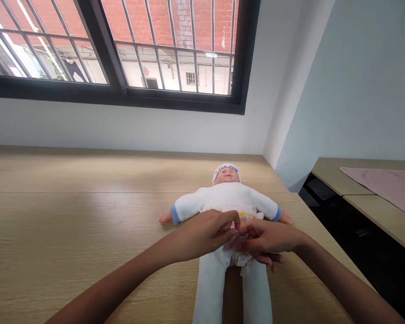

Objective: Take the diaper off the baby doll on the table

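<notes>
A baby doll (227, 198) in a white suit and white cap lies on its back on the wooden table (70, 234), head toward the window, legs toward me. A diaper (240, 257) with a yellow-printed waistband wraps its hips. My left hand (207, 231) rests over the doll's waist, fingers pinching at the diaper front. My right hand (265, 240) meets it from the right, fingers gripping the diaper's edge by the hip. Both hands hide most of the diaper.
The table's right edge (327, 229) drops to a dark gap. Beyond it stands a second table with a pink cloth (384, 184). A white wall and a barred window (148, 49) lie behind the table.
</notes>
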### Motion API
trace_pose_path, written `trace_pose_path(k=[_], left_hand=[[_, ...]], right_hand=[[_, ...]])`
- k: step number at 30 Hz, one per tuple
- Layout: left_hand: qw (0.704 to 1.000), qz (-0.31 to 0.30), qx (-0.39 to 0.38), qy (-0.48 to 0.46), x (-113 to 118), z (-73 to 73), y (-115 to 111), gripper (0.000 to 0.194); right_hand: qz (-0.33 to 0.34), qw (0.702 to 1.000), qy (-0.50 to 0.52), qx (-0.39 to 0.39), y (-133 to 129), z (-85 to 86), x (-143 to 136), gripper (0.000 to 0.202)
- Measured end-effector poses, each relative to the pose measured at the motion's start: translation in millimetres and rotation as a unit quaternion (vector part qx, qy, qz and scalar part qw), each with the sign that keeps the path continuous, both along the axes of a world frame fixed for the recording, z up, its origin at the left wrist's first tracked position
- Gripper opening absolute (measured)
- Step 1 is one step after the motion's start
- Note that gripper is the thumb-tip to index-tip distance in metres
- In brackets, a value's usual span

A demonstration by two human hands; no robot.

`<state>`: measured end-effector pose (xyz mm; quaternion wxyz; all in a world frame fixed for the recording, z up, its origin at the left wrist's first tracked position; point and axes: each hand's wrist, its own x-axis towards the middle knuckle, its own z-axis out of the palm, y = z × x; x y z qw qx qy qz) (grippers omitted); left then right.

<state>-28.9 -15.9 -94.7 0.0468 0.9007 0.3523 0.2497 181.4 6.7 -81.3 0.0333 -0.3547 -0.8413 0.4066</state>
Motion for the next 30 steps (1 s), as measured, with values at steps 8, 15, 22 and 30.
trace_pose_path(k=[8, 15, 22, 30], left_hand=[[0.997, 0.03, 0.004, 0.073, -14, 8.5, -8, 0.013], [0.998, -0.006, 0.017, 0.066, -11, 8.0, -6, 0.015], [0.999, 0.028, 0.012, 0.037, -25, 14.4, -9, 0.01], [0.983, 0.157, 0.03, 0.089, -67, 24.4, 4, 0.04]], right_hand=[[-0.032, 0.999, 0.024, -0.002, 1, -4.4, -4, 0.028], [-0.05, 0.997, 0.051, 0.004, 1, -8.6, -9, 0.024], [-0.049, 0.999, 0.008, 0.018, -4, 1.9, 0, 0.032], [-0.191, 0.951, 0.04, 0.239, -19, 16.8, 30, 0.05]])
